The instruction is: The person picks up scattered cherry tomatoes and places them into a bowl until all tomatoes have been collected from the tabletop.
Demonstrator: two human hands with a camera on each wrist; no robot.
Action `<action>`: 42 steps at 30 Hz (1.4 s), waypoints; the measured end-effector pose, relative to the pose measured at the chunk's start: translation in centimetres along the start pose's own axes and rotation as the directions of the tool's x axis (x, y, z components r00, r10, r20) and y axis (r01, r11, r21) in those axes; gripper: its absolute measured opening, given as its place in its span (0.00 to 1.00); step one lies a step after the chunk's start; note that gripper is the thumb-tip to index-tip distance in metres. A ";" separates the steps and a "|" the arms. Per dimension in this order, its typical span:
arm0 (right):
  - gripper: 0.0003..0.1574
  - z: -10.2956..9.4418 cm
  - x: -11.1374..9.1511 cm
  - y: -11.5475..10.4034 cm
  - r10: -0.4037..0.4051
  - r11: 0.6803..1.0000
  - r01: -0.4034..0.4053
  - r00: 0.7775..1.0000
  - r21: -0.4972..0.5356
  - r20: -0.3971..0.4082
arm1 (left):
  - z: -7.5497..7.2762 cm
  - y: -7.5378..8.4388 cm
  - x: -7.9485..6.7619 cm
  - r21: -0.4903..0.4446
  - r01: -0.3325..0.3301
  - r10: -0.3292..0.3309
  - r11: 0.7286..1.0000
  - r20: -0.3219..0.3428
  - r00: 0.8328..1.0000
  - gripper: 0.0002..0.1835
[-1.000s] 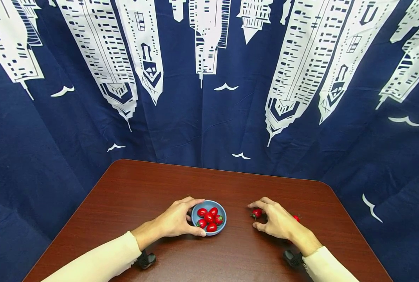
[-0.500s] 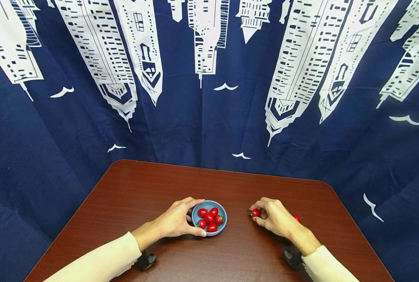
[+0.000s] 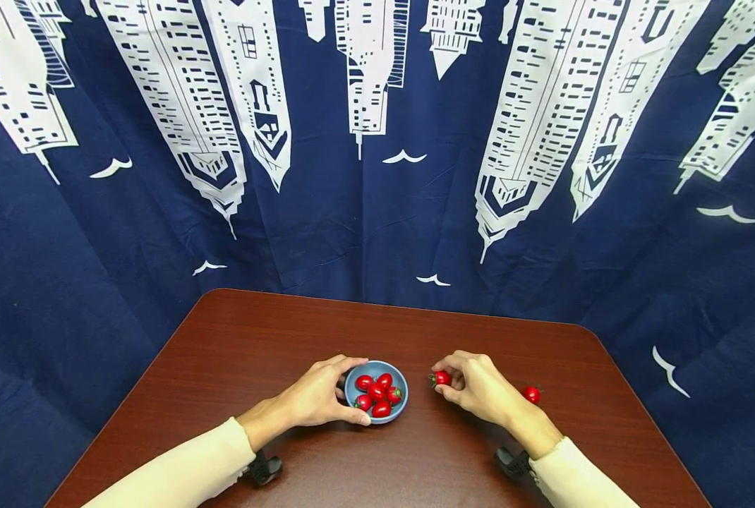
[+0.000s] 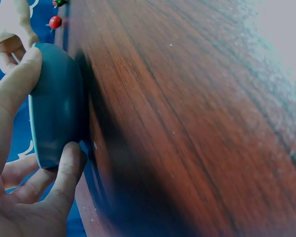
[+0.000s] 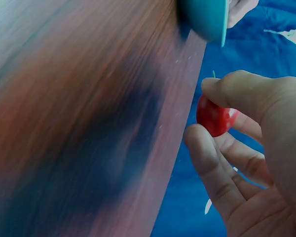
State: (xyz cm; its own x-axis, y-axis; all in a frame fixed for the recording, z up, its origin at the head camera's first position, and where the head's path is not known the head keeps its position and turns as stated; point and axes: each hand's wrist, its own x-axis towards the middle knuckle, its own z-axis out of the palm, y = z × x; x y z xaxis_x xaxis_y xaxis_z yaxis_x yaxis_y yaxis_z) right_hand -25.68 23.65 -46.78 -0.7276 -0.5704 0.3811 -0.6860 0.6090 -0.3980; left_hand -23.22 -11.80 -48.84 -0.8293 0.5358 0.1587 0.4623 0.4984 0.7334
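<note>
To the right of the blue bowl (image 4: pixel 59 108), a red tomato (image 3: pixel 442 378) sits at the fingertips (image 5: pixel 202 145) of the right grip (image 3: pixel 479 388), which pinches it; the left grip (image 3: pixel 317 394) holds the bowl's side, and another tomato (image 3: pixel 531 394) lies on the counter (image 3: pixel 276 331)

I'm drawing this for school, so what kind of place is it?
Probably an indoor spot set up for filming, though I can't be sure. A blue cloth with upside-down buildings hangs behind a brown table, and a black gadget shows at each wrist.
</note>
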 end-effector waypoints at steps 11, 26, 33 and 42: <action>0.16 0.9 3.1 -2.6 -0.050 0.999 0.050 0.999 0.020 0.016 | 0.0 0.1 0.2 -0.022 0.022 -0.022 1.000 -0.009 1.000 0.54; 0.16 1.9 6.6 -5.1 -0.135 0.991 0.133 0.990 0.031 0.051 | 0.0 -0.2 0.2 -0.037 0.012 -0.012 0.999 -0.006 1.000 0.54; 0.16 2.8 7.8 -6.1 -0.126 0.992 0.124 0.988 0.027 0.089 | 0.0 -0.3 0.1 -0.039 0.013 -0.014 0.999 -0.006 1.000 0.54; 0.15 3.7 8.3 -6.8 -0.112 0.994 0.113 0.986 0.001 0.124 | 0.0 -0.3 0.1 -0.042 0.017 -0.017 0.999 -0.003 1.000 0.53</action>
State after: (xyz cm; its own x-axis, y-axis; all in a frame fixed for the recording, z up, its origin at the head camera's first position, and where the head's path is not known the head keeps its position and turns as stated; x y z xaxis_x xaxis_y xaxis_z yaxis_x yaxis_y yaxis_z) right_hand -27.11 12.74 -44.00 -0.6412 -0.6991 0.3164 -0.7636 0.5404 -0.3534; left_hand -23.43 -11.95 -49.07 -0.8377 0.5257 0.1480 0.4350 0.4782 0.7630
